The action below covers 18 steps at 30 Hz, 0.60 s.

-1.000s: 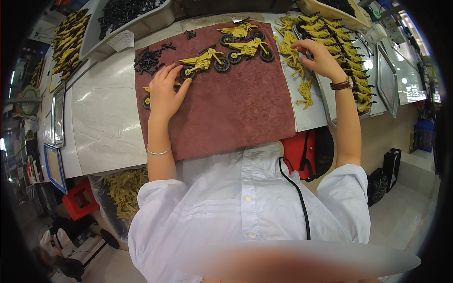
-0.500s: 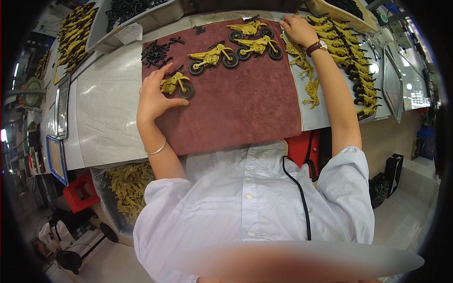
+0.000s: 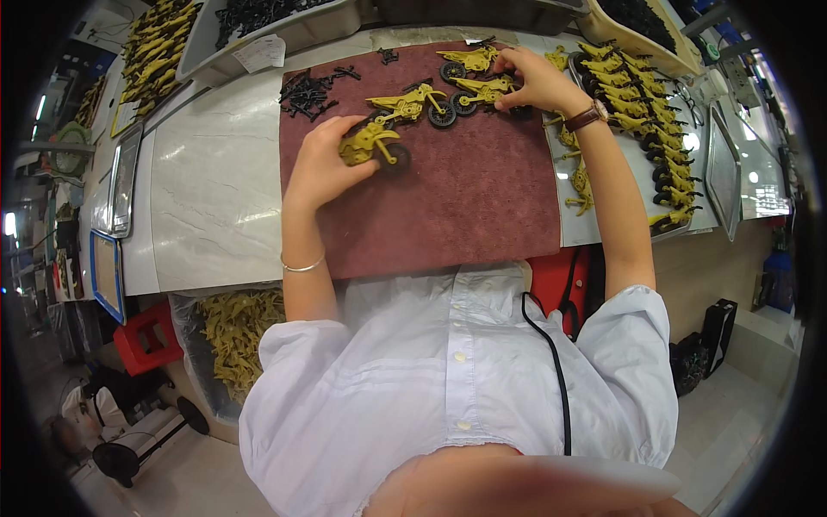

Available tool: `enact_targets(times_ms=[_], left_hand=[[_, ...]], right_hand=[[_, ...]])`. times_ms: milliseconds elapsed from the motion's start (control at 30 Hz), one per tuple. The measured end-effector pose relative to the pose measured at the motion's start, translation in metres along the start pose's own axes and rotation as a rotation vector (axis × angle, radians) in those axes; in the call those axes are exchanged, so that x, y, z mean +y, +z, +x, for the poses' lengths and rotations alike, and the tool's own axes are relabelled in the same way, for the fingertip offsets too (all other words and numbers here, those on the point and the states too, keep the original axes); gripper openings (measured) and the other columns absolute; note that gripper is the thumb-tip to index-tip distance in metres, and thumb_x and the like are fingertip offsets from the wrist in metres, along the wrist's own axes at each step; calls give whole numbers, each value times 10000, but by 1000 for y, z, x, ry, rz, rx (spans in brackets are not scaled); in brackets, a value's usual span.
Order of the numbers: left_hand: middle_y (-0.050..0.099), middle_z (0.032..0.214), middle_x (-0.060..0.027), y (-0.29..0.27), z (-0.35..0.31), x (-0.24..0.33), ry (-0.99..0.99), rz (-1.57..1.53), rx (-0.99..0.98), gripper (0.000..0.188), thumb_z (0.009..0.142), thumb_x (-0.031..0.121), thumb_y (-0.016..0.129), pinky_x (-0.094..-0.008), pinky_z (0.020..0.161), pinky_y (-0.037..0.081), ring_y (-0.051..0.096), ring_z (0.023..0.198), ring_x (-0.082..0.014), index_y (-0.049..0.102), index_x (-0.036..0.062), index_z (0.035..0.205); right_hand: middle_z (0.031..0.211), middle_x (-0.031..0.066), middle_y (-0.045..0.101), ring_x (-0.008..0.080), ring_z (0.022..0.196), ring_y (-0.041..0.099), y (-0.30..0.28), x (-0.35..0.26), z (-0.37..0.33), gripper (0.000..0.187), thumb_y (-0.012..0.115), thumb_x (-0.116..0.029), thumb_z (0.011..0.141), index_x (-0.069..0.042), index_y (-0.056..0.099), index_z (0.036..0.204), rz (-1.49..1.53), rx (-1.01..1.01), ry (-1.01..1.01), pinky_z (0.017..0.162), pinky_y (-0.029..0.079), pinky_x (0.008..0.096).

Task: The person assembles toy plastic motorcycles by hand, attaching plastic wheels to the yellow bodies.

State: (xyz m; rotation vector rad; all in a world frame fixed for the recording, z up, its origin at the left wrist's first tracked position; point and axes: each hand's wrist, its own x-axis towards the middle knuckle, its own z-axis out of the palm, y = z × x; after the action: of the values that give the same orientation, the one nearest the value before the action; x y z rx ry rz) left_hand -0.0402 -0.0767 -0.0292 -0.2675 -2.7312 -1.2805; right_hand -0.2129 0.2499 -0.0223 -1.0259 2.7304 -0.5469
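My left hand (image 3: 326,164) is closed around a yellow toy motorcycle (image 3: 363,146), thumb on its near side, with a black wheel sticking out to the right. A second toy motorcycle (image 3: 405,107) lies just beyond it on the dark red mat (image 3: 448,198). Farther right, my right hand (image 3: 547,84) has its thumb and fingers about the front end of another toy motorcycle (image 3: 482,90), partly covering the front wheel. One more toy motorcycle (image 3: 469,59) rests behind that one, close to my fingertips.
Small black parts (image 3: 306,93) are heaped at the mat's far left. Loose yellow frames (image 3: 581,185) lie right of the mat, beside rows of yellow-and-black pieces (image 3: 659,138). Grey bins (image 3: 345,19) of black parts line the back. A bag of yellow parts (image 3: 233,345) stands below the table.
My left hand has moved right with its toy motorcycle, nearer the others. My right hand has come left and nearer from the yellow frames to a toy motorcycle on the mat.
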Motion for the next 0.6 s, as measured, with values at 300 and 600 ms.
enact_targets(times_ms=[300, 600], left_hand=[[539, 1197, -116, 51, 32, 18, 142, 465, 32, 673, 634, 261, 788, -426, 900, 417, 492, 1127, -305, 572, 114, 1254], [564, 1255, -125, 31, 52, 21, 0, 530, -237, 1064, 477, 461, 876, -447, 1009, 263, 442, 1229, -309, 445, 129, 1391]], right_hand=[[1181, 133, 519, 328, 1108, 515, 14, -1, -16, 644, 863, -212, 615, -103, 522, 1150, -77, 224, -121, 918, 452, 384], [962, 72, 632, 253, 909, 605, 4, -17, -51, 444, 815, -92, 668, -56, 556, 1026, 347, 260, -98, 780, 483, 339]])
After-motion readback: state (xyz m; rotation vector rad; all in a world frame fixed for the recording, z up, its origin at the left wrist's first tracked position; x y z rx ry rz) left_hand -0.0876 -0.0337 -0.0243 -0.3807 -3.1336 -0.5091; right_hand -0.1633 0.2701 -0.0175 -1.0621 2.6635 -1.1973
